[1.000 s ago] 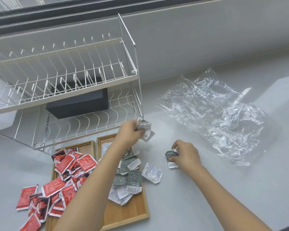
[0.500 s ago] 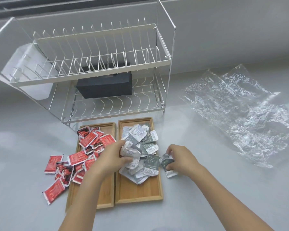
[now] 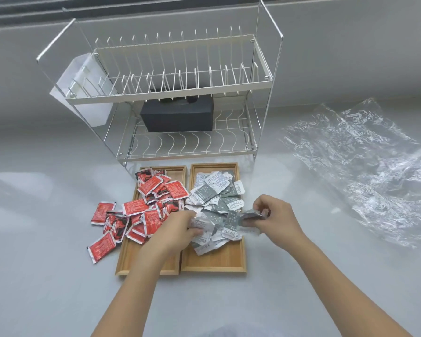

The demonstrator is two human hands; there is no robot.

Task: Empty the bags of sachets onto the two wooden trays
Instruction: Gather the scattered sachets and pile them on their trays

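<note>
Two wooden trays lie side by side in front of me. The left tray (image 3: 129, 257) carries red sachets (image 3: 153, 188), and several more red ones have spilled onto the counter at its left. The right tray (image 3: 219, 261) holds a heap of grey and white sachets (image 3: 214, 188). My left hand (image 3: 178, 229) rests on the near side of that heap, fingers closed on a white sachet (image 3: 201, 223). My right hand (image 3: 275, 217) hovers at the right tray's right edge, pinching a grey sachet (image 3: 252, 215). An emptied clear plastic bag (image 3: 365, 166) lies crumpled at the right.
A two-tier white wire dish rack (image 3: 170, 93) stands right behind the trays, with a black box (image 3: 178, 116) on its lower shelf. A white pouch (image 3: 83, 93) hangs at the rack's left end. A grey wall rises behind the counter.
My left hand has come down from above the tray onto the grey heap. My right hand has carried its grey sachet from the counter to the right tray's edge. The view has tilted up.
</note>
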